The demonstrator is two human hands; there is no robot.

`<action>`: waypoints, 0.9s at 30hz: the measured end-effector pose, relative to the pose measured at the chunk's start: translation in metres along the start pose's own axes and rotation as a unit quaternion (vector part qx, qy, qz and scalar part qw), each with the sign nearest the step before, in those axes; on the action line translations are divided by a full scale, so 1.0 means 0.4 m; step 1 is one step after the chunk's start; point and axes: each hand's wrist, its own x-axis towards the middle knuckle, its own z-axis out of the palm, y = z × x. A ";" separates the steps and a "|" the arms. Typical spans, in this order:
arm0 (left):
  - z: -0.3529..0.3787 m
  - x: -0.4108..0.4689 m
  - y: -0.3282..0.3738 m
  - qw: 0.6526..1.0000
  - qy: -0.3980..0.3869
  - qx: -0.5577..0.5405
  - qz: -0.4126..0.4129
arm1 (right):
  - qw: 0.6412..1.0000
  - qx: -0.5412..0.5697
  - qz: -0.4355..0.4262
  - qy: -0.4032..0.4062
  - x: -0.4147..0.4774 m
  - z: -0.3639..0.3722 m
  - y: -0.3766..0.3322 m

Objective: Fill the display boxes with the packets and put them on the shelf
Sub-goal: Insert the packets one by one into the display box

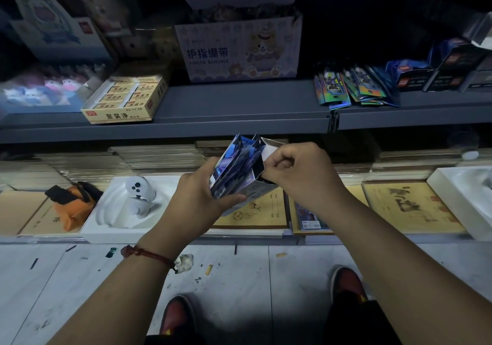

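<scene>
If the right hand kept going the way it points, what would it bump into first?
The right hand points leftward and pinches a flap of the display box, so the box is first. Past it likely comes the left hand, which holds the box, though depth is unclear.

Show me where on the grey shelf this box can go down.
The widest bare patch on the grey shelf lies in front of the finger bandage box, between the yellow box and the loose packets. The left end and the right end, by the dark display boxes, are crowded.
</scene>
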 end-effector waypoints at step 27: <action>-0.018 -0.002 0.004 0.989 -0.013 -0.145 -0.037 | 0.994 -0.051 -0.086 -0.034 0.008 -0.025 -0.004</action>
